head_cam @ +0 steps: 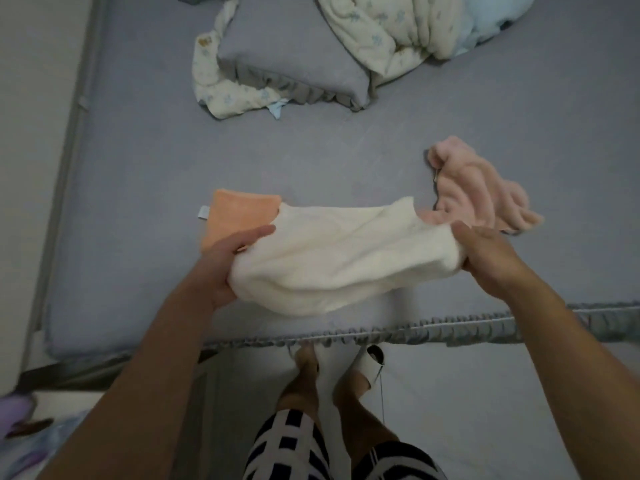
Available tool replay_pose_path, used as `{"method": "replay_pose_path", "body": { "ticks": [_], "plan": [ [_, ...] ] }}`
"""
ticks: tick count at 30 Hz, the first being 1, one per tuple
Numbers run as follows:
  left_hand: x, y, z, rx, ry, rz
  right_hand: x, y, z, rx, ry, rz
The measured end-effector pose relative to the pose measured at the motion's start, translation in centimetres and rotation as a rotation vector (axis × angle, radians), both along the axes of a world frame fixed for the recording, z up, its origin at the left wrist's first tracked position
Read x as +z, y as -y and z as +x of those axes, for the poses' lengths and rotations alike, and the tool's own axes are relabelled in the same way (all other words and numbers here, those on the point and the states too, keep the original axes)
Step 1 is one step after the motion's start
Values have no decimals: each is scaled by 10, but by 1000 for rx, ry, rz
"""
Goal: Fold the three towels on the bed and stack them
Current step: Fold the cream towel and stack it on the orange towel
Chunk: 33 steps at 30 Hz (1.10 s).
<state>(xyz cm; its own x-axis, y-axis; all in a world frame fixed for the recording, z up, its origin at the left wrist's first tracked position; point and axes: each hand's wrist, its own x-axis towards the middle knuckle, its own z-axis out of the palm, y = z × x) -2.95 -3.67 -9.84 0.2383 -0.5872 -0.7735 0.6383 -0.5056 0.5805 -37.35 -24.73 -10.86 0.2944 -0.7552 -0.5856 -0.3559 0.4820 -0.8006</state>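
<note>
A cream-white towel [339, 251] is stretched between my two hands above the near part of the grey bed [138, 202]. My left hand [228, 261] grips its left end and my right hand [485, 251] grips its right end. An orange towel [235, 216] lies folded flat on the bed behind my left hand, partly hidden by the white towel. A pink towel [474, 188] lies crumpled on the bed to the right, just beyond my right hand.
A grey pillow [291, 60] and a rumpled floral quilt [391, 32] lie at the far end of the bed. The bed's ruffled near edge [450, 327] runs in front of my legs. A wall borders the bed on the left.
</note>
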Motion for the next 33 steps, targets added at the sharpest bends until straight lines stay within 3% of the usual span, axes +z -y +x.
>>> {"method": "replay_pose_path", "body": {
  "ticks": [3,5,9,13,16,19,23,26,31,33],
  "plan": [
    [22,8,-13,-31,193,-2,24,14,-18,137,-16,-98],
    [34,10,-19,86,287,-63,29,16,-27,48,-41,-99],
    [55,0,-24,244,275,-101,50,9,-32,-112,75,-51],
    [77,-5,-27,155,330,-120,80,6,-31,-180,62,-125],
    [92,-9,-27,-5,645,-36,105,12,-28,-229,59,-237],
    [104,-7,-27,-209,973,42,126,19,-28,-87,97,-343],
    [112,2,-20,-318,1229,72,141,25,-28,199,-141,-607],
    [116,12,-15,-213,1282,89,146,33,-30,330,-322,-763],
    [123,32,-8,62,988,19,150,50,-27,227,-316,-793],
    [122,38,-3,65,1001,40,149,60,-22,223,-355,-831]
  ]
}}
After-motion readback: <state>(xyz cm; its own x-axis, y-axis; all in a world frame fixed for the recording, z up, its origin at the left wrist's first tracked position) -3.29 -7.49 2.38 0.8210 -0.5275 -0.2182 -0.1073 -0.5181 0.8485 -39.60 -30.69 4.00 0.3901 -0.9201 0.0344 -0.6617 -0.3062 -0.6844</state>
